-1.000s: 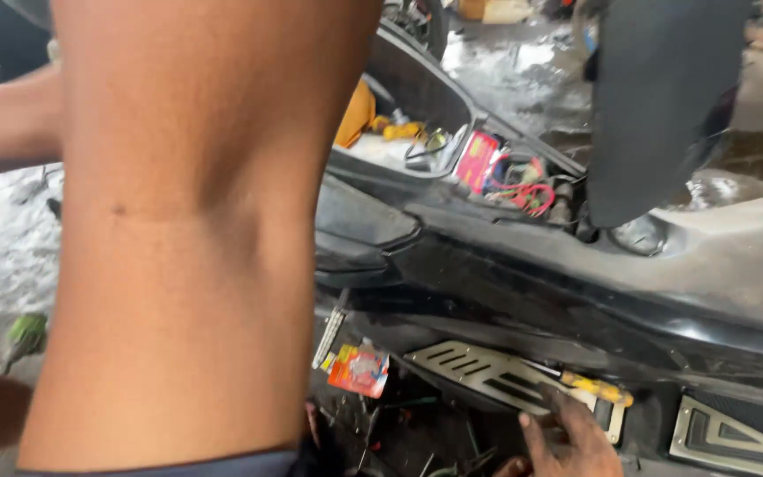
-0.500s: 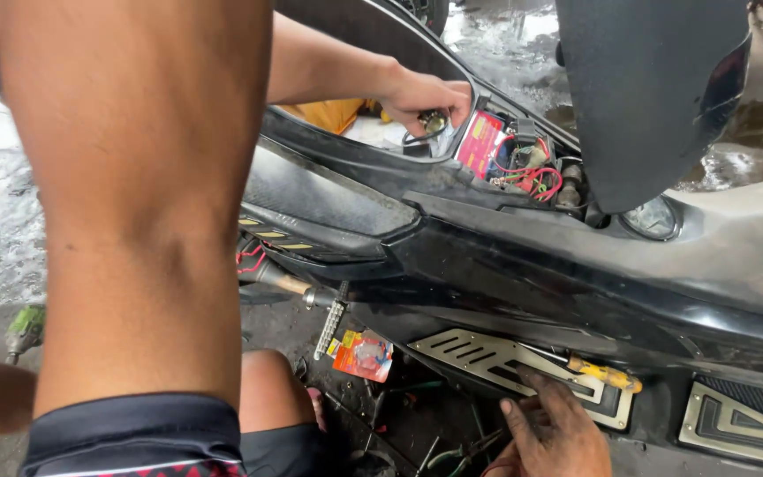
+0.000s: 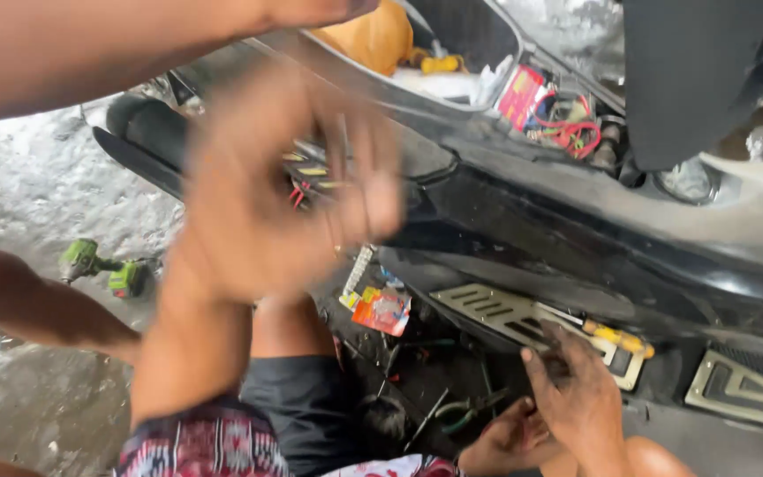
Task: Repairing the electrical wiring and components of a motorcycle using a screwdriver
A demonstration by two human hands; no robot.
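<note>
My right hand (image 3: 576,397) is greasy and lies with its fingers spread on the near edge of a ribbed metal footplate (image 3: 505,314) on a black scooter (image 3: 576,230); it holds nothing. A yellow-handled screwdriver (image 3: 615,337) lies on the plate just beyond its fingertips. My left hand (image 3: 501,442) sits low beside it with curled fingers, and whether it grips anything is hidden. A co-worker's hand (image 3: 293,185) blurs across the centre. Another co-worker's arm (image 3: 134,44) reaches into the open under-seat compartment (image 3: 452,84).
The co-worker crouches in dark and patterned shorts (image 3: 293,415). A red packet (image 3: 383,311) and loose tools (image 3: 452,411) lie on the dark floor. A green cordless drill (image 3: 103,269) rests on wet concrete at left. Red wiring (image 3: 567,132) shows beside the compartment.
The co-worker's bare torso has moved out of the view's left side, and a blurred hand now swings across the centre. My right hand stays at the footplate. My left hand has come into view.
</note>
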